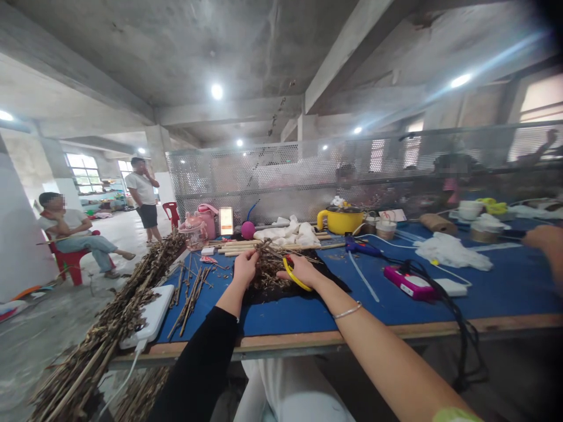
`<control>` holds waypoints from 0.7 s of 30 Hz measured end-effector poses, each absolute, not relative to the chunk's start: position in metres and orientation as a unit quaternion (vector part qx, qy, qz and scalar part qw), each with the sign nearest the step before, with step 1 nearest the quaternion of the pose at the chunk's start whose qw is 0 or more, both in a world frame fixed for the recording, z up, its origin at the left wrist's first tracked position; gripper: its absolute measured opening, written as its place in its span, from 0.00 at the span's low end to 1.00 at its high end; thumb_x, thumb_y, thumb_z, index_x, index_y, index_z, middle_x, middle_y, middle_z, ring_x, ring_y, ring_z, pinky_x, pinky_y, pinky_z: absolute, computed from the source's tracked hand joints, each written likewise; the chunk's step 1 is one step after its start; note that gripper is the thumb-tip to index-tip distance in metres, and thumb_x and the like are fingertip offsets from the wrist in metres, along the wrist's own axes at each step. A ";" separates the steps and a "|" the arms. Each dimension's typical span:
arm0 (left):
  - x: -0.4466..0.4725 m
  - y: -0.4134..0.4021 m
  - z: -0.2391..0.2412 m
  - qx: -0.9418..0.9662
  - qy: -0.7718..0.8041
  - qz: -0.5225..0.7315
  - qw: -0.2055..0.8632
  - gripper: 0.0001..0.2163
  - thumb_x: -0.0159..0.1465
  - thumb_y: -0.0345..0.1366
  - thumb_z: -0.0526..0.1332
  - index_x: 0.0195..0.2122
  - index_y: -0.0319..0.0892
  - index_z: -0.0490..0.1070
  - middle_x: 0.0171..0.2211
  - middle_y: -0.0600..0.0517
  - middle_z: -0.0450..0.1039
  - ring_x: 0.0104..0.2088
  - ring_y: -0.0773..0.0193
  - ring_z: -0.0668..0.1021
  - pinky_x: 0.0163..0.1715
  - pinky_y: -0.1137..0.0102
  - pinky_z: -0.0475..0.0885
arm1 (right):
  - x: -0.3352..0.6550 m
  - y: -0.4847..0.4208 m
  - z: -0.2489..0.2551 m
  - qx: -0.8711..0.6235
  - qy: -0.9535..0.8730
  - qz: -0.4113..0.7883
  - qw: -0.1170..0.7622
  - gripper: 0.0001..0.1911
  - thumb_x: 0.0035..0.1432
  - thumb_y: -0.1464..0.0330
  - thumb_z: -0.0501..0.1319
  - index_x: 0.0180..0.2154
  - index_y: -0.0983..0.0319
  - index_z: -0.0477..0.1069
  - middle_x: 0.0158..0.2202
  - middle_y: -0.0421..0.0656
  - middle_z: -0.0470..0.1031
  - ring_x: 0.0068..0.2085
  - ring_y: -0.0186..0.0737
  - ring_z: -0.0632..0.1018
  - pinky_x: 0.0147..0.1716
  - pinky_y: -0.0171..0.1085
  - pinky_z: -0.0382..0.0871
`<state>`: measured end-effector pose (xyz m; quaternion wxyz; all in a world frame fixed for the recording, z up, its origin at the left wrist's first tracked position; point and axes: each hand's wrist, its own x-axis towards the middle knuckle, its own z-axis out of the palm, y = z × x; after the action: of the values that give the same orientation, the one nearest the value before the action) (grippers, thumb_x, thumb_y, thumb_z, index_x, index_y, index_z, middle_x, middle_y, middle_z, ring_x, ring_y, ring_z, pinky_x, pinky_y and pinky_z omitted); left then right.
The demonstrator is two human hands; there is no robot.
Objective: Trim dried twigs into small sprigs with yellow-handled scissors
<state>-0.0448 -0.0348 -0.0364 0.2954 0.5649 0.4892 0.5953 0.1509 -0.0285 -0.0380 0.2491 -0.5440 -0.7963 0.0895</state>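
Over a black cloth (324, 283) strewn with dried plant bits (269, 271), my left hand (246, 271) pinches a dry brown plant stalk, its fingers closed. To its right, my right hand (303, 272) grips yellow-handled scissors (295, 278) with fingers through the loops. The blades point up and left toward the stalk near my left fingers; whether they touch it I cannot tell. A bundle of long dried stalks (118, 310) leans along the left table edge, and cut stems (191, 299) lie on the blue tabletop beside my left arm.
Behind my hands lie pale wooden rods (240, 248), white cloth (292, 232) and a yellow pot (345, 221). A white power bank (152, 313) sits at left. A blue glue gun (363, 247) and a magenta power strip (409, 282) with cables are on the right. Another person's hand (543, 240) appears far right.
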 end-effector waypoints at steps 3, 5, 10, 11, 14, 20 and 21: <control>-0.046 -0.036 -0.037 0.609 0.508 0.566 0.222 0.11 0.55 0.37 0.58 0.34 0.37 0.75 0.29 0.49 0.75 0.32 0.63 0.74 0.35 0.70 0.68 | 0.150 -0.031 -0.037 -0.519 -0.806 0.090 0.270 0.32 0.40 0.48 0.62 0.43 0.63 0.66 0.41 0.49 0.71 0.41 0.44 0.71 0.38 0.36 0.61; -0.047 -0.037 -0.036 0.631 0.512 0.554 0.183 0.10 0.56 0.35 0.57 0.34 0.38 0.75 0.31 0.49 0.75 0.35 0.62 0.74 0.39 0.69 0.67 | 0.150 -0.033 -0.036 -0.521 -0.805 0.084 0.273 0.30 0.40 0.48 0.61 0.41 0.62 0.67 0.39 0.47 0.72 0.38 0.43 0.72 0.36 0.34 0.61; -0.049 -0.038 -0.035 0.643 0.537 0.529 0.138 0.10 0.56 0.32 0.56 0.36 0.38 0.75 0.35 0.47 0.75 0.38 0.61 0.74 0.43 0.67 0.65 | 0.153 -0.038 -0.030 -0.563 -0.787 0.028 0.253 0.27 0.41 0.46 0.59 0.35 0.61 0.69 0.35 0.46 0.73 0.36 0.44 0.73 0.32 0.35 0.61; -0.049 -0.038 -0.035 0.645 0.540 0.525 0.134 0.10 0.56 0.32 0.56 0.36 0.38 0.75 0.36 0.47 0.75 0.39 0.61 0.74 0.44 0.67 0.64 | 0.154 -0.039 -0.029 -0.569 -0.785 0.022 0.243 0.27 0.41 0.46 0.59 0.34 0.61 0.69 0.35 0.46 0.73 0.36 0.44 0.73 0.32 0.35 0.61; -0.048 -0.039 -0.035 0.655 0.539 0.515 0.125 0.10 0.56 0.30 0.56 0.36 0.39 0.75 0.37 0.47 0.75 0.40 0.60 0.74 0.44 0.68 0.64 | 0.154 -0.041 -0.026 -0.580 -0.783 0.008 0.227 0.26 0.41 0.45 0.58 0.32 0.60 0.70 0.35 0.46 0.73 0.37 0.45 0.73 0.34 0.36 0.61; -0.049 -0.042 -0.034 0.659 0.543 0.508 0.114 0.10 0.56 0.29 0.56 0.36 0.39 0.75 0.37 0.47 0.75 0.41 0.60 0.74 0.45 0.68 0.64 | 0.152 -0.045 -0.024 -0.582 -0.776 -0.028 0.241 0.28 0.39 0.44 0.59 0.35 0.59 0.70 0.37 0.47 0.73 0.41 0.48 0.72 0.36 0.38 0.62; -0.049 -0.042 -0.034 0.659 0.542 0.509 0.116 0.10 0.56 0.29 0.56 0.36 0.39 0.75 0.37 0.47 0.75 0.41 0.60 0.73 0.45 0.68 0.64 | 0.152 -0.045 -0.025 -0.587 -0.775 -0.022 0.235 0.28 0.39 0.44 0.58 0.34 0.59 0.70 0.35 0.47 0.73 0.39 0.47 0.73 0.35 0.38 0.62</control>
<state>-0.0487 -0.0419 -0.0343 0.1155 0.6589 0.5421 0.5086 0.1522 -0.0450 -0.0246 0.2346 -0.5871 -0.7745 -0.0217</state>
